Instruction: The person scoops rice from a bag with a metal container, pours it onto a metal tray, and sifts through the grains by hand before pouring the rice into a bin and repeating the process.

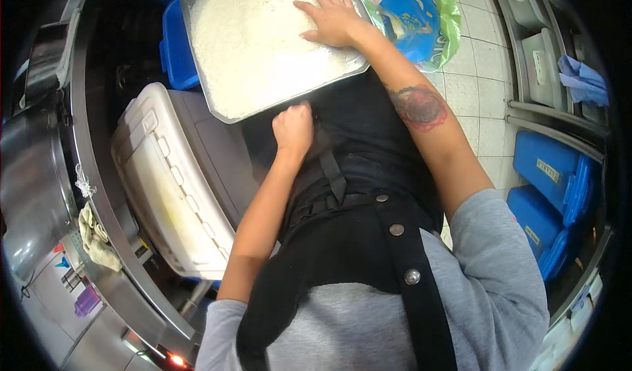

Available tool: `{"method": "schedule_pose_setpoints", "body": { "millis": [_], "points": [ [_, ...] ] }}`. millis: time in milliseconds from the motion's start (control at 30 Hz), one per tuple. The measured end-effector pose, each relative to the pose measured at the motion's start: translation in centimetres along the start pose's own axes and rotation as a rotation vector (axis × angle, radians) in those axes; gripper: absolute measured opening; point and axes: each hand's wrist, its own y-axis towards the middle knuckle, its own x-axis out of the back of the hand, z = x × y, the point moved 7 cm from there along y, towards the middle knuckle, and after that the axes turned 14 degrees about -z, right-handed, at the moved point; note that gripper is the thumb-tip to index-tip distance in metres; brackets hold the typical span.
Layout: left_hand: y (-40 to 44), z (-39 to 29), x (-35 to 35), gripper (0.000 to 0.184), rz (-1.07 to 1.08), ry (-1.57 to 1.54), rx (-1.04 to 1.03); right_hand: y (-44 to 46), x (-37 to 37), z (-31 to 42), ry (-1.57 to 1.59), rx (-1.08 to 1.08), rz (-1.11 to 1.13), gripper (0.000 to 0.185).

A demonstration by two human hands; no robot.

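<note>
A metal tray [220, 115] filled with a pale, flour-like powder [257, 35] is at the top of the view, by the black apron. My right hand [331, 21] lies palm down on the powder near the tray's right side, its fingers spread. Just below the tray's near edge, in front of the apron, my left hand [293, 129] is curled into a fist. Whether anything is inside that fist is hidden.
Right of the tray is a green and blue bag [411, 22] on the tiled floor [464, 94]. A lidded white bin [164, 180] stands at the left beside a steel counter [125, 239] with a cloth [97, 239]. Blue containers [546, 170] fill a right-hand shelf.
</note>
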Motion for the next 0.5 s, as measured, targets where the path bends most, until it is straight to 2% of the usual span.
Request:
{"method": "schedule_pose_setpoints", "body": {
  "millis": [200, 300, 400, 500],
  "points": [
    [0.7, -0.5, -1.7, 0.008, 0.055, 0.049, -0.130, -0.1, 0.2, 0.1, -0.011, -0.007, 0.017, 0.074],
    [0.5, -0.8, -0.3, 0.009, 0.069, 0.024, -0.124, 0.0, 0.1, 0.1, 0.005, -0.008, 0.026, 0.074],
    [-0.6, -2.1, 5.8, 0.009, 0.024, -0.044, -0.024, -0.1, 0.4, 0.2, 0.009, -0.012, 0.043, 0.074],
    [-0.1, -1.2, 14.1, 0.007, -0.238, -0.195, 0.068, -0.2, 0.4, 0.3, -0.019, -0.011, 0.029, 0.075]
  ]
}}
